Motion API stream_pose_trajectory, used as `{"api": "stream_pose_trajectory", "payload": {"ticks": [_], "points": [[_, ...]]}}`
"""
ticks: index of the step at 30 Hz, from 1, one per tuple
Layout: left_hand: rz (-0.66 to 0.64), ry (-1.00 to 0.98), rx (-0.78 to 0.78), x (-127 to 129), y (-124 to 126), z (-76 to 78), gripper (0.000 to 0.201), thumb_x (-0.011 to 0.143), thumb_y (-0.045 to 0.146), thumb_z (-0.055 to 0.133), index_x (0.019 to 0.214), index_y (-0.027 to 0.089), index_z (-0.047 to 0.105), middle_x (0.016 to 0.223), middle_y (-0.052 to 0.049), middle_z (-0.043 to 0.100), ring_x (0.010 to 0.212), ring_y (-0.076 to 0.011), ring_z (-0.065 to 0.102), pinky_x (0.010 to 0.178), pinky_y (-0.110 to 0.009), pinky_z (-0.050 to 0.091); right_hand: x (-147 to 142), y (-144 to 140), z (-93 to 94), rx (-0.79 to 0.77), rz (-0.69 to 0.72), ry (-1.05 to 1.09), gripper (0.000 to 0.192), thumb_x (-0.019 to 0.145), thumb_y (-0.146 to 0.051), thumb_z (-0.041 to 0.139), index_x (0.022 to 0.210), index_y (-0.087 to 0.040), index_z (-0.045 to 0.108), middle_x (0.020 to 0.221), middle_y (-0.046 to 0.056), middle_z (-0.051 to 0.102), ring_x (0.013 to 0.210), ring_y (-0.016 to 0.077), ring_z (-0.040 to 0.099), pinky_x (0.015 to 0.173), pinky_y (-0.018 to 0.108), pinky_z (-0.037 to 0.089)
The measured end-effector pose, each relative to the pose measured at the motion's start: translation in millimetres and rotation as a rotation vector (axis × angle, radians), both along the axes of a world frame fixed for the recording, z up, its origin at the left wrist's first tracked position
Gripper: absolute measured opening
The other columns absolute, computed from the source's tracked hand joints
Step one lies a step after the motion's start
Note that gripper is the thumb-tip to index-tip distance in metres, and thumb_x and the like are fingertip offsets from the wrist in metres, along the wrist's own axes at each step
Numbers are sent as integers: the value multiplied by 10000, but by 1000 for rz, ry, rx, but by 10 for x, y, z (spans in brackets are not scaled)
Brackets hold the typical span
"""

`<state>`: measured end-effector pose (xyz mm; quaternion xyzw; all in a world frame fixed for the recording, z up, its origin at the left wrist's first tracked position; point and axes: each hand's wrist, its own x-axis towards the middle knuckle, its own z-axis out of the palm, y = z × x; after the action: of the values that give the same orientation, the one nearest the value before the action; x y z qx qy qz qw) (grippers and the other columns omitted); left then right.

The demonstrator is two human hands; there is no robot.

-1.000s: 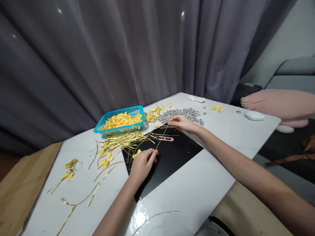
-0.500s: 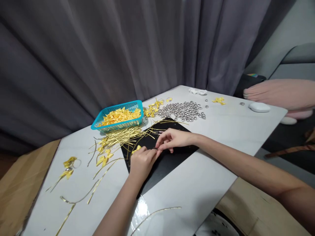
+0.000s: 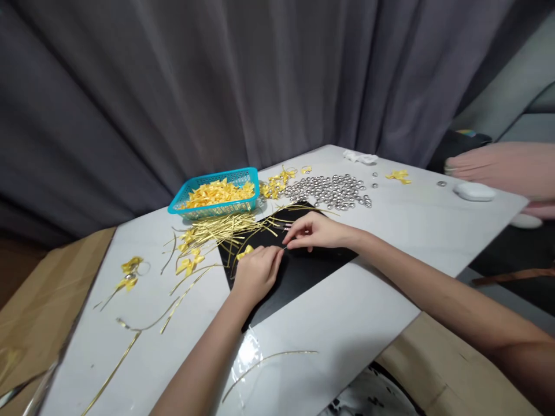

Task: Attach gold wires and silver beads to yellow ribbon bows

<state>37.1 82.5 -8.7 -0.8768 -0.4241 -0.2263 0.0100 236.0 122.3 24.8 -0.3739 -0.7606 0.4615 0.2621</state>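
Note:
Over the black mat (image 3: pixel 299 289), my left hand (image 3: pixel 259 270) is closed, with a yellow ribbon bow (image 3: pixel 245 252) showing at its knuckles. A thin strand (image 3: pixel 284 248) runs from its fingertips to my right hand (image 3: pixel 318 231), whose thumb and forefinger pinch its end. The strand looks like a twist tie, though most of it is hidden. Beyond the hands lies a pile of gold twist ties (image 3: pixel 225 227), some reaching onto the mat. More yellow bows (image 3: pixel 189 263) rest left of the mat.
A blue basket (image 3: pixel 256 188) of yellow bows stands at the back, beside scattered silver domed pieces (image 3: pixel 342 190). A bow with a ring (image 3: pixel 130 274) and loose ties lie at left. A white case (image 3: pixel 474 192) sits near the right edge, a cardboard box (image 3: pixel 52 289) beyond the left.
My fingertips have drawn slightly apart, so the thin strand between them now shows. My right hand's fingers have lifted a little. The whole view has shifted slightly.

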Motion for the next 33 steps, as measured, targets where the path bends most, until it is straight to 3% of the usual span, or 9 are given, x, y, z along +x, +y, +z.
{"api": "stream_pose_trajectory", "payload": {"ticks": [4, 9, 13, 16, 20, 22, 25, 27, 33], "points": [[63, 10, -40, -8, -10, 35, 323, 936, 306, 347, 863, 189, 638, 725, -56, 674, 691, -177, 597, 600, -271, 376, -53, -45, -50, 206, 33, -98, 245, 805, -342, 581, 838, -131, 700, 594, -11, 510, 515, 83, 456, 480, 205, 412], [246, -8, -143, -156, 30, 303, 259, 867, 416, 480, 902, 207, 629, 920, -41, 685, 878, -203, 615, 685, -282, 424, -82, -38, -93, 532, -68, -97, 208, 869, -296, 516, 844, -138, 648, 897, 70, 542, 648, 99, 491, 569, 222, 393], [441, 165, -219, -383, 112, 430, 193, 788, 317, 567, 894, 183, 657, 996, -102, 658, 991, -296, 577, 694, -339, 432, -90, -37, -105, 557, -97, -105, 190, 905, -290, 466, 889, -155, 599, 845, 54, 586, 673, 114, 534, 607, 224, 399], [423, 100, -348, -492, 172, 400, 121, 771, 257, 563, 800, 197, 665, 965, -92, 672, 958, -283, 587, 694, -340, 426, -102, -59, -113, 581, -96, -187, 202, 930, -255, 400, 961, -158, 574, 758, 35, 612, 658, 124, 558, 623, 228, 395], [363, 25, -404, -467, 208, 339, 79, 755, 256, 578, 746, 207, 639, 851, -55, 679, 849, -228, 604, 673, -311, 428, -122, -87, -135, 567, -181, -234, 227, 943, -250, 354, 1068, -156, 519, 824, 56, 666, 696, 144, 605, 641, 240, 405], [299, -166, -469, -386, 200, 315, 100, 763, 285, 574, 752, 195, 614, 789, -38, 669, 758, -182, 607, 662, -287, 442, -132, -95, -147, 541, -228, -192, 208, 943, -263, 363, 1070, -163, 494, 866, 60, 691, 715, 148, 627, 657, 245, 412], [171, -736, -682, -218, 151, 276, 177, 699, 309, 650, 782, 168, 581, 735, -23, 643, 694, -144, 605, 653, -260, 471, -148, -101, -157, 545, -288, -81, 150, 936, -280, 390, 992, -175, 482, 872, 59, 699, 745, 150, 641, 687, 250, 423], [140, -976, -827, -112, 100, 249, 265, 641, 314, 706, 829, 163, 596, 708, -10, 641, 686, -140, 608, 623, -247, 478, -157, -102, -158, 541, -320, -10, 122, 933, -273, 387, 953, -179, 463, 803, 45, 682, 723, 142, 632, 689, 248, 425], [141, -1115, -966, 12, 6, 196, 256, 538, 208, 767, 773, 150, 681, 722, -17, 679, 673, -125, 605, 638, -232, 493, -184, -115, -157, 455, -380, 25, 74, 929, -245, 359, 919, -190, 408, 742, 22, 632, 686, 137, 577, 670, 257, 406]]}}
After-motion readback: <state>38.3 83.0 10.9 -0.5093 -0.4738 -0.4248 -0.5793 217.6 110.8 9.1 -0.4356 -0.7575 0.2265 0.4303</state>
